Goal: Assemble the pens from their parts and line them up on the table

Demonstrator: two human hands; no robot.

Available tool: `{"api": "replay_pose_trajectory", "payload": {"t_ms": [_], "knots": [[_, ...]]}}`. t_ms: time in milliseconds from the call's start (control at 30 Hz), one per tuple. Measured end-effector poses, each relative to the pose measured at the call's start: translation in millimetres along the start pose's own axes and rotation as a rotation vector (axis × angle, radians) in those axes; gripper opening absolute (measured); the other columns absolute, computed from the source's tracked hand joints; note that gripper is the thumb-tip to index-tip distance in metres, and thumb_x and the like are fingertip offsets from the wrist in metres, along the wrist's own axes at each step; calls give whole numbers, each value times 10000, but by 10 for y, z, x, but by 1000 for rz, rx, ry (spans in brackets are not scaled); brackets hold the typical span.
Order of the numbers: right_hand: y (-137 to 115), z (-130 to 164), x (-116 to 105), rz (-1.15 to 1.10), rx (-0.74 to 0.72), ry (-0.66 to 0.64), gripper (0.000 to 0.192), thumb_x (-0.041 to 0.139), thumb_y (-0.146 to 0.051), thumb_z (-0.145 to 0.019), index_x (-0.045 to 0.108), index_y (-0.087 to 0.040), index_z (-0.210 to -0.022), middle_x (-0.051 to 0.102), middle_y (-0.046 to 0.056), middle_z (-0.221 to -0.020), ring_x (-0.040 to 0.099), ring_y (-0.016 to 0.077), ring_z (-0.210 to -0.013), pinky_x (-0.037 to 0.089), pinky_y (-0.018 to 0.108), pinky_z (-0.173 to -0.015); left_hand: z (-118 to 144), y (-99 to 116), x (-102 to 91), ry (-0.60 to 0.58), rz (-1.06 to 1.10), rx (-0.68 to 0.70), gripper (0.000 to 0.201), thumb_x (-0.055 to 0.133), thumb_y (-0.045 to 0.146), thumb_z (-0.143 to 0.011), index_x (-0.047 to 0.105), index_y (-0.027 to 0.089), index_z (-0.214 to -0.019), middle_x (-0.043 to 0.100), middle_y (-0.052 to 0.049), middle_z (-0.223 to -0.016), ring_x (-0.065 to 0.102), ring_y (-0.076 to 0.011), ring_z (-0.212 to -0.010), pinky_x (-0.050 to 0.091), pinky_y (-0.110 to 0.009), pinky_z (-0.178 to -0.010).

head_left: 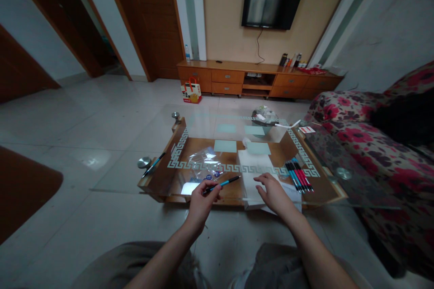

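A blue pen with black ends (pixel 225 183) is pinched in my left hand (pixel 203 196), its one end pointing right over the glass table top. My right hand (pixel 271 190) is apart from the pen, fingers spread and holding nothing, above a white box-like block (pixel 255 167) seen at the table's middle. Right of that hand lies a row of blue and red pens (pixel 298 175), several side by side. Another blue and black pen (pixel 154 164) rests alone at the table's left side. Beyond my left hand is a crumpled clear plastic bag (pixel 204 162).
The glass table (pixel 115 180) has transparent edges reaching past its wooden frame. A bin with a plastic liner (pixel 265 116) stands beyond it. To the right is a flowered sofa (pixel 359 133). Against the wall are a low cabinet (pixel 227 76) and a paper bag (pixel 191 91).
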State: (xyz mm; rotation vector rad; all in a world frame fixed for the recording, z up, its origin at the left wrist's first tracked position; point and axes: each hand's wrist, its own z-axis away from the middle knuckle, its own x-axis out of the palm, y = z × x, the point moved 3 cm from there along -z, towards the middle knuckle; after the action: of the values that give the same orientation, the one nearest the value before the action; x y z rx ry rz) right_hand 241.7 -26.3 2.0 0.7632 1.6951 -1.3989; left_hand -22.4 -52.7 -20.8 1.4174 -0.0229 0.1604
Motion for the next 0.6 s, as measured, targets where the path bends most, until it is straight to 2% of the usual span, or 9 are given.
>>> {"api": "replay_pose_trajectory", "payload": {"t_ms": [233, 433, 500, 600], "knots": [[-56, -18, -130, -86, 14, 172, 194, 575, -196, -850, 713, -173, -984, 668, 72, -931, 620, 177, -754, 488, 315, -771, 0, 14, 0, 3, 4, -14, 301, 743, 387, -764, 632, 153, -917, 668, -13, -723, 622, -123, -614, 470, -217, -594], [-74, -23, -205, -161, 68, 309, 108, 644, -288, -809, 668, -185, -786, 662, 41, -778, 591, 170, -660, 457, 300, -662, -1, 5, 12, 0, 7, -14, 303, 744, 391, -760, 633, 154, -911, 671, -15, -721, 623, -123, -611, 470, -214, -586], [-83, -30, -191, -278, 102, 303, 134, 670, -317, -788, 649, -185, -799, 655, 31, -753, 585, 163, -639, 458, 289, -634, 5, 7, 17, -9, 8, -18, 300, 742, 394, -764, 631, 158, -912, 663, -6, -701, 625, -123, -615, 472, -212, -592], [-135, -47, -142, -539, 132, 211, 239, 695, -373, -771, 646, -174, -893, 665, 36, -785, 598, 162, -671, 479, 277, -634, 15, 18, 24, -28, 17, -21, 301, 750, 393, -757, 631, 162, -910, 657, -2, -691, 626, -127, -624, 477, -214, -598]]}}
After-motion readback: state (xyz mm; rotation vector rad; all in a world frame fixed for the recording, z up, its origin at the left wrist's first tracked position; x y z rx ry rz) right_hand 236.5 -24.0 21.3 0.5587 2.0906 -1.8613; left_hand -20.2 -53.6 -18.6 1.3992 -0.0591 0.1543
